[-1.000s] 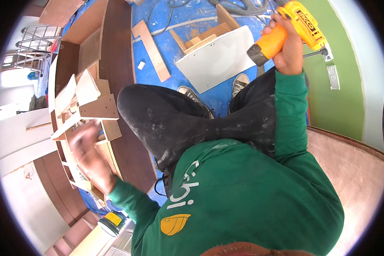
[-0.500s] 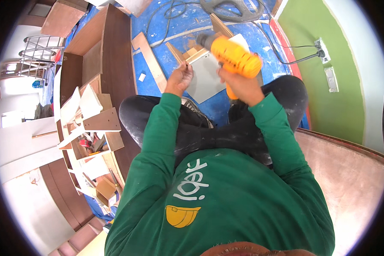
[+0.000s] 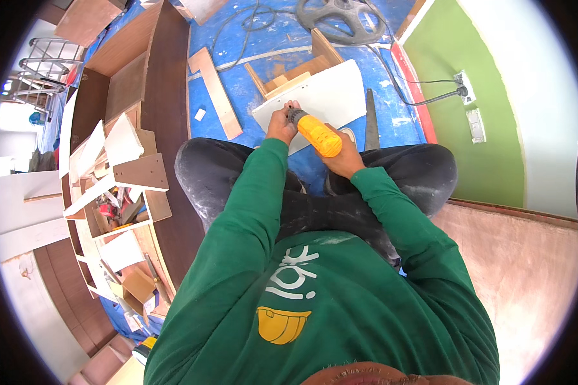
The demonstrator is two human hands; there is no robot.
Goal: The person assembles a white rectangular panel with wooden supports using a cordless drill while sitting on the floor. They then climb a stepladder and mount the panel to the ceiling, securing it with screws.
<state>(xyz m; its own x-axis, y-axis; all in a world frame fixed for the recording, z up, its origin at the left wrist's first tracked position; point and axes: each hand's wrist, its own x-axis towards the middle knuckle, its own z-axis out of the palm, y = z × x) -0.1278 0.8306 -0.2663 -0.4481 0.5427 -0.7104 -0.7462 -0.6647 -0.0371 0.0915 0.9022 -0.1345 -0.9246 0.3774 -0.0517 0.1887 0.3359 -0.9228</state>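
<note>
My right hand (image 3: 343, 155) is wrapped round the grip of a yellow power drill (image 3: 319, 135). The drill's black chuck points forward and left, right beside my left hand (image 3: 282, 124). My left fingers are pinched together at the chuck's tip, over the white panel (image 3: 335, 95); whatever they hold is too small to make out. The panel is tilted in front of my crossed legs, against a small wooden box frame (image 3: 295, 72) with upright side boards. Whether the drill's tip touches the panel is hidden by my fingers.
An L-shaped board (image 3: 214, 96) lies on the blue floor sheet (image 3: 237, 48) to the left. A handsaw blade (image 3: 371, 120) lies by my right knee. Further off are a grey wheel-like part (image 3: 340, 19) and cables. A dark cabinet (image 3: 167, 77) and wood offcuts stand left; a green wall is right.
My right hand has brought the drill down and left, its chuck now at my left fingers. The white panel shows more broadly in front of the wooden frame. The whole view has shifted slightly.
</note>
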